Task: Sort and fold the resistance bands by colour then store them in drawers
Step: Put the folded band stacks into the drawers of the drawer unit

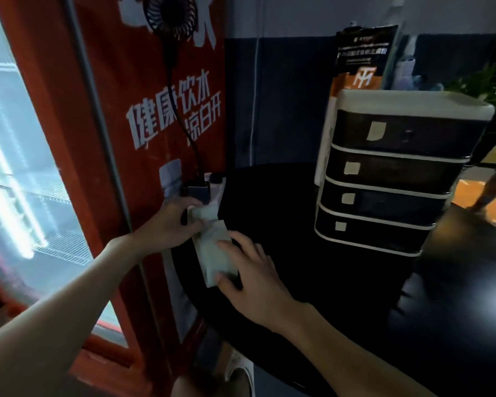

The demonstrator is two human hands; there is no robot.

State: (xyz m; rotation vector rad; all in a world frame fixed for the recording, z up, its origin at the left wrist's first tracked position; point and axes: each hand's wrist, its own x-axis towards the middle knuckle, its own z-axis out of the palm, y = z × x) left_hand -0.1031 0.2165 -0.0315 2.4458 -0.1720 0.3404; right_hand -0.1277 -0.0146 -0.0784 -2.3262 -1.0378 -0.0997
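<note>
A pale green resistance band (212, 250) lies folded into a flat strip at the left edge of the round black table (312, 253). My left hand (172, 222) pinches its far end, which is bent upward. My right hand (249, 270) lies flat on its near end, fingers spread, pressing it to the table. A white drawer unit (393, 173) with several dark drawers, all shut and each with a small pale label, stands at the back right of the table.
A red drinks fridge (112, 167) with a glass door stands close on the left. A small black fan (172, 15) and its cable hang on the fridge, above a plug block (201, 187). A poster (361, 58) and a plant (484, 81) stand behind the drawers. A dark chair (464, 282) is on the right.
</note>
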